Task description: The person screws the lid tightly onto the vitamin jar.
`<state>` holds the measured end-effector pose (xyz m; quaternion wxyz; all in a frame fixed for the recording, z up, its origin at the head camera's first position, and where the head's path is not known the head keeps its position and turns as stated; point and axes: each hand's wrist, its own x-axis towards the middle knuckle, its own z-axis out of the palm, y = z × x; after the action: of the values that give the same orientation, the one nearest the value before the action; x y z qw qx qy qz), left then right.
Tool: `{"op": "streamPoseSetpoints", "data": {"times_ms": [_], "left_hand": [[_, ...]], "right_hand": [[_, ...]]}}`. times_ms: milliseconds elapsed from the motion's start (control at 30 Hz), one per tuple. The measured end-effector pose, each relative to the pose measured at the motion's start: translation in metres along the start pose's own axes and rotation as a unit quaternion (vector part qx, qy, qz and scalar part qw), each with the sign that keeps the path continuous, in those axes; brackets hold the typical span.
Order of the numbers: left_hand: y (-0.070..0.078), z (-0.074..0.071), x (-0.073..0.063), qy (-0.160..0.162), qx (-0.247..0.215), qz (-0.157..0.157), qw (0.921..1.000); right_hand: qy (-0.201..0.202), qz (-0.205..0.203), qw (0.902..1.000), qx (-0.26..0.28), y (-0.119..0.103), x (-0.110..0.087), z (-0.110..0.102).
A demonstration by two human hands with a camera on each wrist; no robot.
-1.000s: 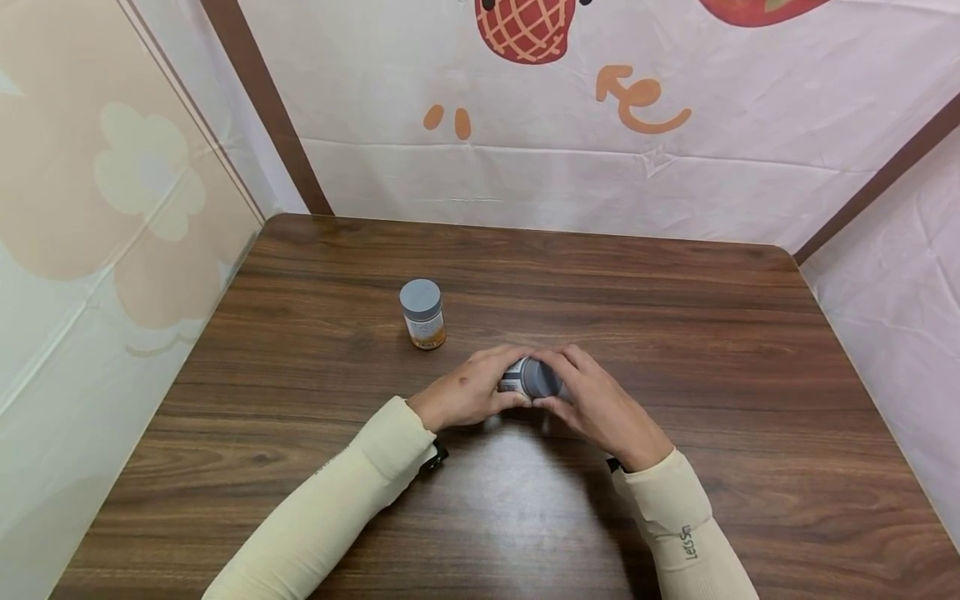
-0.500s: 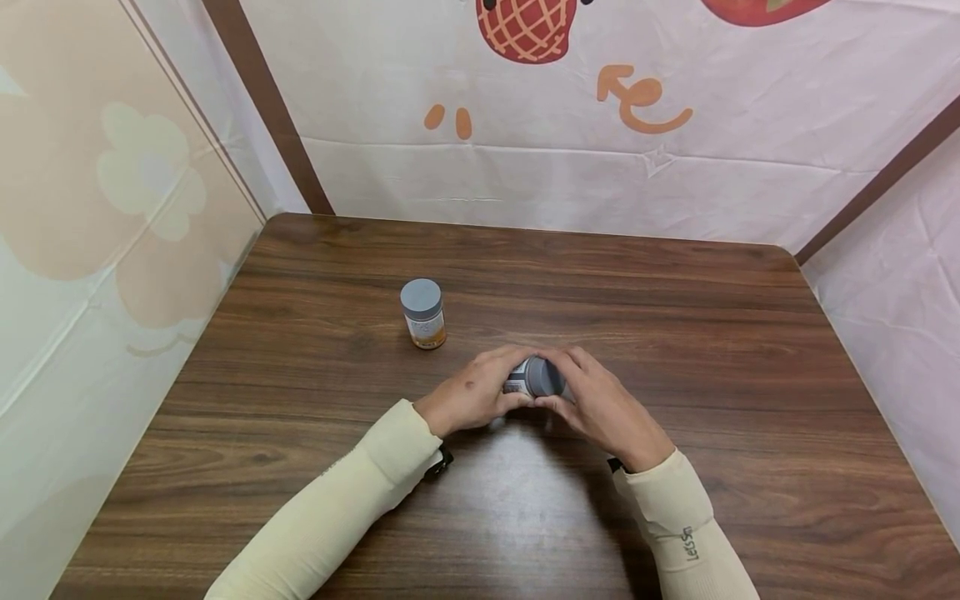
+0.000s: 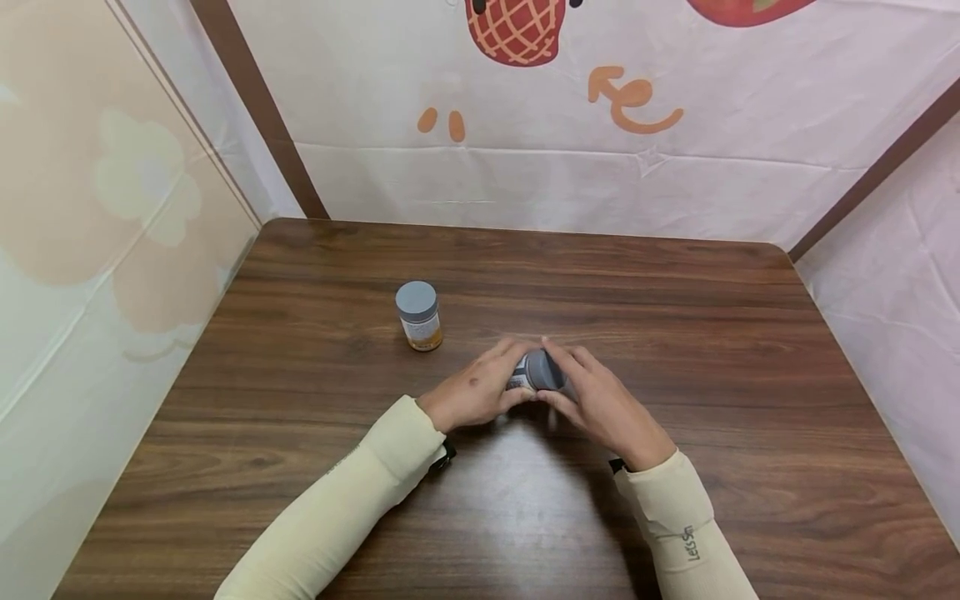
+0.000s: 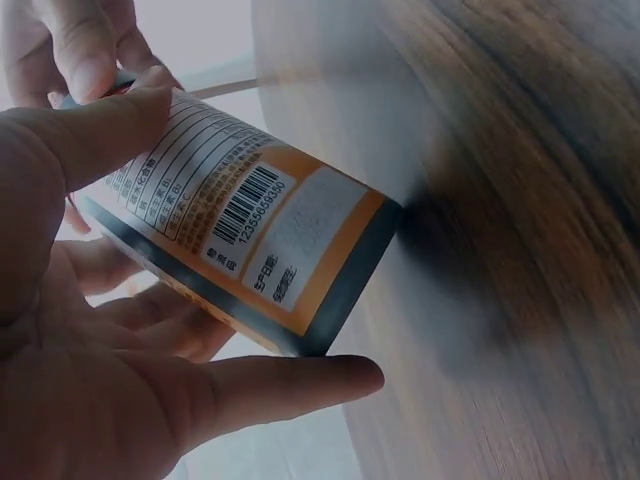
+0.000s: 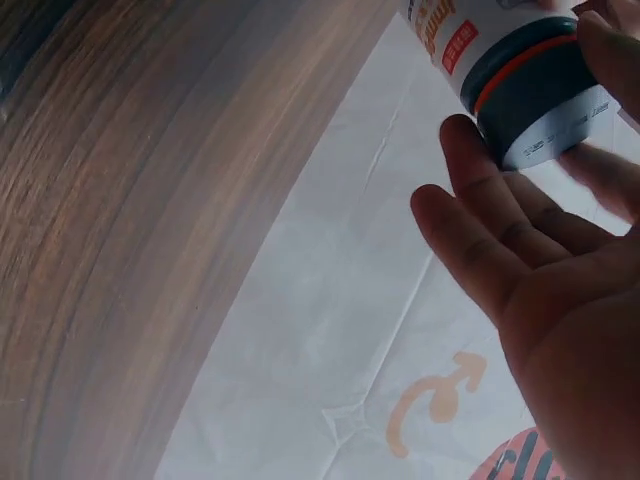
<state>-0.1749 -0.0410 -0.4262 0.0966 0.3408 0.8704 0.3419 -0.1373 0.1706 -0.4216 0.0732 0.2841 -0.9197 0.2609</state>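
My left hand (image 3: 480, 387) grips the body of a supplement bottle (image 4: 250, 210) with a white and orange printed label, thumb on one side and fingers on the other. The bottle lies tilted over, its base right by the table in the left wrist view. At its other end, my right hand (image 3: 607, 408) holds the dark grey lid (image 5: 540, 90) between thumb and fingers. A red-orange ring shows around the lid's edge in the right wrist view. Most of the bottle's body is hidden by the left hand in the head view.
A second bottle (image 3: 418, 317), with a grey lid and a white and orange label, stands upright to the left of the hands. The brown wooden table (image 3: 675, 317) ends at a printed cloth wall (image 3: 375, 175) behind.
The left hand and the bottle have shifted slightly right. The right hand's fingers have turned a little at the lid. The head view has moved slightly; the second bottle stands where it was.
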Motion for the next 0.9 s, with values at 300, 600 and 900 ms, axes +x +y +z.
{"op": "streamPoseSetpoints", "data": {"times_ms": [300, 600, 900], "left_hand": [[-0.005, 0.001, 0.016, 0.029, -0.025, 0.002, 0.9993], [-0.004, 0.003, 0.036, 0.019, -0.06, -0.058, 0.9963], [-0.003, 0.01, 0.047, 0.029, -0.077, -0.095, 0.992]], "right_hand": [[-0.024, 0.048, 0.9985, 0.015, 0.006, -0.003, -0.001], [-0.01, 0.044, 0.9989, 0.013, 0.014, -0.003, -0.004], [-0.011, 0.057, 0.9982, 0.013, 0.017, -0.004, -0.006]]}}
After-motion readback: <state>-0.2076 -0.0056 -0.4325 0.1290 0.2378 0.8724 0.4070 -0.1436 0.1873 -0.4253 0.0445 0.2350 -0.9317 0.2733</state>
